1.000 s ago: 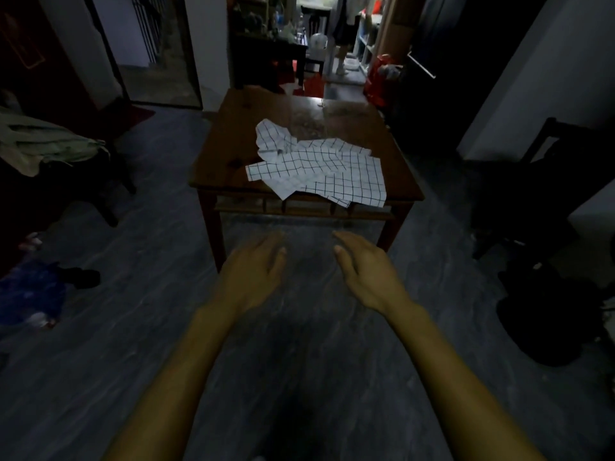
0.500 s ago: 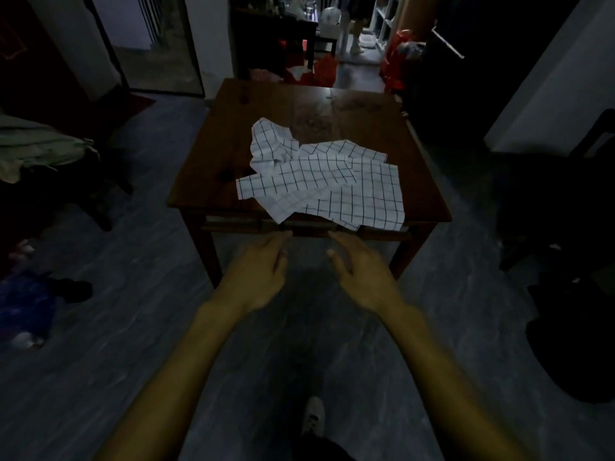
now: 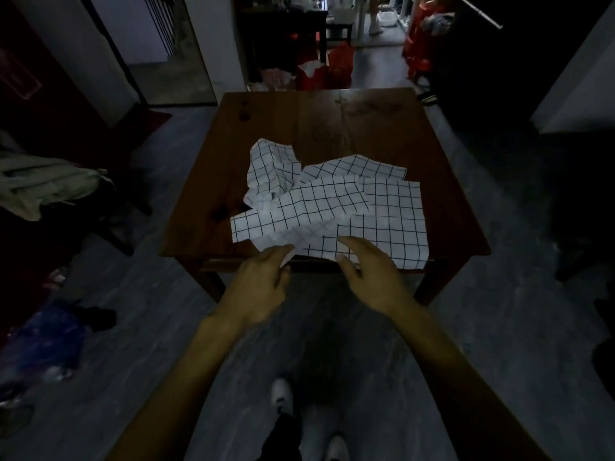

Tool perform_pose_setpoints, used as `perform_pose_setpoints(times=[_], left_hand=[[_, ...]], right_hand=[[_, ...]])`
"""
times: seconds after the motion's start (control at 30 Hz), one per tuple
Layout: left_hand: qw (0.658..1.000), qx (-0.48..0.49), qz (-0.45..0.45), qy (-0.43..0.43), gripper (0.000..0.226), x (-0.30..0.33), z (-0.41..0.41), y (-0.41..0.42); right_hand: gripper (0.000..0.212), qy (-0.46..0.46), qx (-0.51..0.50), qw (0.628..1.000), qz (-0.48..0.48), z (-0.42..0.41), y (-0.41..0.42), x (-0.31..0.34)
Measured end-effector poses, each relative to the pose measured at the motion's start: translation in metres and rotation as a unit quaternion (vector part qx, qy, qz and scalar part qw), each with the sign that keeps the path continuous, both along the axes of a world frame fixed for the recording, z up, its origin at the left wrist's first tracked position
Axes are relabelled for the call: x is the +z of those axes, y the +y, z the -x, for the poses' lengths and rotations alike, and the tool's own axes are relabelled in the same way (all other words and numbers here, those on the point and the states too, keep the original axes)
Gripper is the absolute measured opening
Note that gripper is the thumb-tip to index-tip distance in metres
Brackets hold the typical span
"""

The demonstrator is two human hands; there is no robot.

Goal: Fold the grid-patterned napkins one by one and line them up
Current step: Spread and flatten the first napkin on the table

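Several white napkins with a black grid [image 3: 332, 204] lie in a loose, overlapping heap on the near half of a dark wooden table [image 3: 332, 121]; one is crumpled at the back left of the heap. My left hand [image 3: 256, 287] reaches the heap's near edge, its fingertips touching the cloth there. My right hand [image 3: 366, 271] hovers over the near right napkin with fingers extended, holding nothing.
A chair draped with pale cloth [image 3: 43, 184] stands to the left of the table. Red bags [image 3: 322, 68] and furniture crowd the far doorway. Dark objects lie on the grey floor at left [image 3: 50, 334] and right. My feet show below.
I have stepped closer to the table. Both hands moved forward from in front of the table's edge to the near edge of the napkin heap.
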State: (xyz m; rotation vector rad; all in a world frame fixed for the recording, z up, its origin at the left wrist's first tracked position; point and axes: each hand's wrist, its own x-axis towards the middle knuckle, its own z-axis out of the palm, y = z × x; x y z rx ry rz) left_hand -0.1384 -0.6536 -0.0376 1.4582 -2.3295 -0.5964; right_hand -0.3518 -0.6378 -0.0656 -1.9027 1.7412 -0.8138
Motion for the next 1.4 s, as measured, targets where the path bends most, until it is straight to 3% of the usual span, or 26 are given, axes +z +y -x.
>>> perform_pose_setpoints(times=[0.37,0.5,0.7,0.83,1.07,1.27,1.4], left_hand=[[0.997,0.027,-0.035,0.06,0.043,-0.042,-0.012,-0.148],[0.997,0.019,-0.043,0.062,0.04,-0.057,-0.018,-0.204],[0.99,0.034,-0.091,0.102,0.042,-0.073,-0.013,-0.263],[0.989,0.043,-0.121,0.069,0.049,-0.09,-0.01,-0.301],[0.993,0.095,-0.071,-0.01,0.051,-0.104,0.004,-0.36],[0.985,0.084,-0.078,-0.131,0.085,-0.122,0.021,-0.413],[0.957,0.041,-0.131,-0.255,0.11,-0.147,0.03,-0.427]], right_hand=[[0.041,0.053,0.027,0.997,-0.054,-0.019,-0.138,-0.018],[0.05,0.087,0.022,0.995,-0.045,-0.025,-0.186,-0.021],[0.044,0.097,0.003,0.992,-0.085,-0.026,-0.238,-0.04],[0.045,0.1,0.018,0.989,-0.107,-0.023,-0.273,-0.06],[0.043,0.054,0.062,0.991,-0.104,-0.02,-0.345,-0.086],[0.042,0.036,0.09,0.989,-0.108,-0.015,-0.416,-0.107],[0.041,0.02,0.104,0.986,-0.132,-0.011,-0.442,-0.124]])
